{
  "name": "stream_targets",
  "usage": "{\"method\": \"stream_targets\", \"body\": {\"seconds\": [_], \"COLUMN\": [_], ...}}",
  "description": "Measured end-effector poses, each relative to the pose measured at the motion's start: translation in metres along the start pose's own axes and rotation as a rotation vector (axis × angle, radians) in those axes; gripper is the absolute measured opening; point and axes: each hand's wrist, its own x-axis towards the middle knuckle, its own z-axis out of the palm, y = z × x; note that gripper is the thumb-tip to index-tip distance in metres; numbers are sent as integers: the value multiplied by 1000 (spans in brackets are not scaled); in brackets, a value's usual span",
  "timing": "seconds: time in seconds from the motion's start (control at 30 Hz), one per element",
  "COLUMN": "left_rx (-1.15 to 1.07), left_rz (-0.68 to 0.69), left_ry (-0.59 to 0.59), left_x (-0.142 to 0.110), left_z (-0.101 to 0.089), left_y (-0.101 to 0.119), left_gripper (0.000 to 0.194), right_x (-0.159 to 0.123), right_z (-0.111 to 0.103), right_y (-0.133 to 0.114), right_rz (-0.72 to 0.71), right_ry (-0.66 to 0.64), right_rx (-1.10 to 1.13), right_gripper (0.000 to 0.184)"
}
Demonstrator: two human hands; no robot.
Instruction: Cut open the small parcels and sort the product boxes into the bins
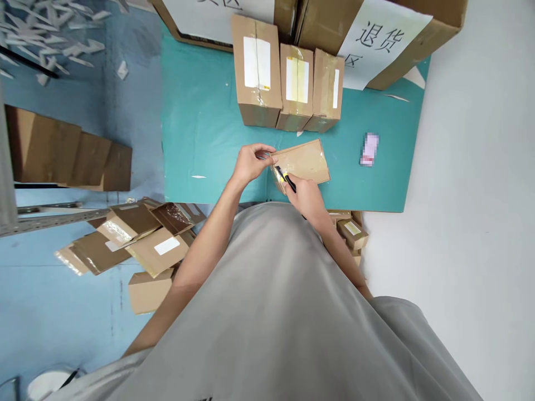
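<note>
A small cardboard box (307, 159) lies at a slant near the front edge of the green table, with clear tape shining along its left end. My left hand (251, 164) is closed at the box's upper left corner, thumb and fingers gripping the edge. In my right hand (308, 199) is a black and yellow utility knife (288, 181). Its tip points up and left, over the taped left end of the box, close to my left fingertips. Whether the blade touches the tape I cannot tell.
Three taped cartons (295, 83) stand in a row behind the box, before large labelled cartons (330, 25). A blurred pink item (369, 149) lies to the right on the green table (196, 122). Opened boxes (154, 245) are piled on the floor at left, near a metal rack (62, 217).
</note>
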Motion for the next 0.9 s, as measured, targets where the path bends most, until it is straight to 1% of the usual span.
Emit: {"method": "stream_targets", "body": {"seconds": [0.17,0.3,0.4,0.5,0.57,0.63,0.7,0.73,0.8,0.83,0.87,0.9], "left_rx": [-12,-19,-16,-20,-24,-17,23,61,156,202,242,275], "left_rz": [-8,-31,-45,-50,-49,-41,-22,3,95,158,226,290], "left_ry": [30,70,102,123,103,74,71,82,112,109,82,30], "left_x": [2,1,0,0,0,-1,-4,-7,-13,-16,-20,-23], "left_z": [3,7,10,10,8,5,4,4,11,18,26,36], "left_y": [-6,-4,-2,-2,-5,-6,-3,0,11,17,24,31], "left_gripper": [37,35,33,29,28,29,29,29,31,32,33,34], "right_x": [4,4,-6,-24,-36,-46,-51,-52,-47,-43,-37,-31], "right_z": [-5,-7,-1,9,12,9,2,-2,-8,-10,-10,-10], "right_y": [-24,-38,-38,-34,-31,-25,-11,-1,25,39,54,68], "right_rz": [79,131,117,108,127,130,131,144,199,234,266,292], "right_ry": [-48,-60,-93,-125,-135,-134,-74,-8,194,309,411,482], "right_rx": [-96,-114,-130,-187,-208,-182,-108,-61,27,61,89,114], "right_gripper": [37,37,35,38,40,39,40,40,44,46,48,49]}}
